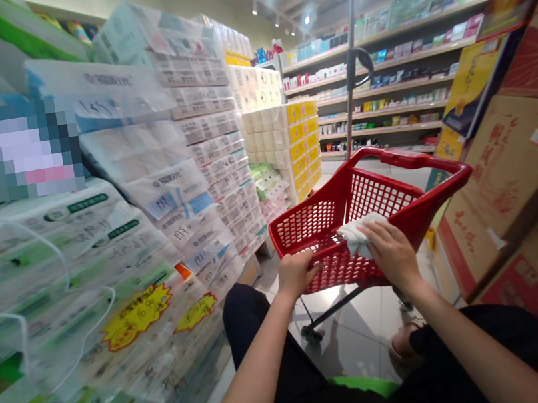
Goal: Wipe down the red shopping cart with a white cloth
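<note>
A red plastic shopping cart [372, 183] with perforated basket walls stands in front of my knees. My left hand [298, 272] is closed round the near left part of its basket rim. In my right hand [392, 252] is a white cloth [357, 234], pressed against the near side of the basket at the rim. The fingers lie over the cloth and hide part of it. Inside the basket I see only its red mesh walls and floor.
Stacked packs of tissue paper [183, 207] line the left side, with yellow price signs [137, 315] and a white cable [62, 259]. Cardboard boxes [505, 159] are piled on the right. A metal pole [350, 68] rises behind the cart; stocked shelves [394, 88] stand at the back.
</note>
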{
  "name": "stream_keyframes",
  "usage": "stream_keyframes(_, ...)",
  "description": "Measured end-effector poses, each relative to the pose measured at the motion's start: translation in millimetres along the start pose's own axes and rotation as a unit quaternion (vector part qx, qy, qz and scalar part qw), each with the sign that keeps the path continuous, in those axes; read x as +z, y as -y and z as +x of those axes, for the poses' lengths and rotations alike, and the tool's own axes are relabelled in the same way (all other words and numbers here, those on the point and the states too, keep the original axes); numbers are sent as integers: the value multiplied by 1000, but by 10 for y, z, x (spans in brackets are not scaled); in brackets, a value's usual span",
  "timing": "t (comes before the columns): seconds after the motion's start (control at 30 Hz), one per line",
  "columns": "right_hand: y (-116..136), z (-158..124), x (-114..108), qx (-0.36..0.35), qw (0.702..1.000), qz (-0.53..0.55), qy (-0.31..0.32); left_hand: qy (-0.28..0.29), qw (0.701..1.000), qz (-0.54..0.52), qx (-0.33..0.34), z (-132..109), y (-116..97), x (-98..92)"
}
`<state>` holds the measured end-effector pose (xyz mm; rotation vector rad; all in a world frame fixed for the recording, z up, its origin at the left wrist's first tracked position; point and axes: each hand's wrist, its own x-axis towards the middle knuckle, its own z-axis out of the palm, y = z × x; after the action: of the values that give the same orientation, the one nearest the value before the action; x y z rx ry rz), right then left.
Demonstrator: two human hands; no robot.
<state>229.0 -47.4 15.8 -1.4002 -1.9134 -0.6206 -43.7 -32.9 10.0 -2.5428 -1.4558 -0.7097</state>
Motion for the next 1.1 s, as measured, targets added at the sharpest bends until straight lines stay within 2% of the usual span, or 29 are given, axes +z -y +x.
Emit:
stream_keyframes(0.13,704,-42,88,-49,997,42,50,18,1000,-1,-18,-6,21,43)
stream_keyframes(0.23,958,-10,81,-83,992,66,73,40,998,14,-43,-21,71,96)
stream_keyframes(0.3,927,36,56,-104,988,73,87,46,998,19,-48,-33,92,109)
stream_keyframes(0.37,764,93,25,-111,986,73,97,36,999,10,-35,-45,86,88)
stream_keyframes(0.5,329,184,-31,-38,994,55,90,-2,1000,-25,-10,-56,-1,-17)
stream_keyframes(0.6,173,191,-34,0,994,56,96,-26,997,-75,-1,-43,-69,-69)
stream_keyframes(0.7,240,145,16,-9,992,71,106,-45,990,-129,14,-2,-101,-43)
stream_keyframes(0.77,355,110,60,-35,989,84,114,-45,990,-136,0,33,-110,11)
stream_keyframes(0.87,508,96,94,-79,982,113,129,-50,989,-125,-54,71,-120,99)
stream_keyframes(0.97,526,152,80,-103,975,143,138,-73,980,-144,-114,72,-124,143)
stream_keyframes(1.1,354,273,78,-44,989,97,99,-64,974,-158,-151,67,-124,121)
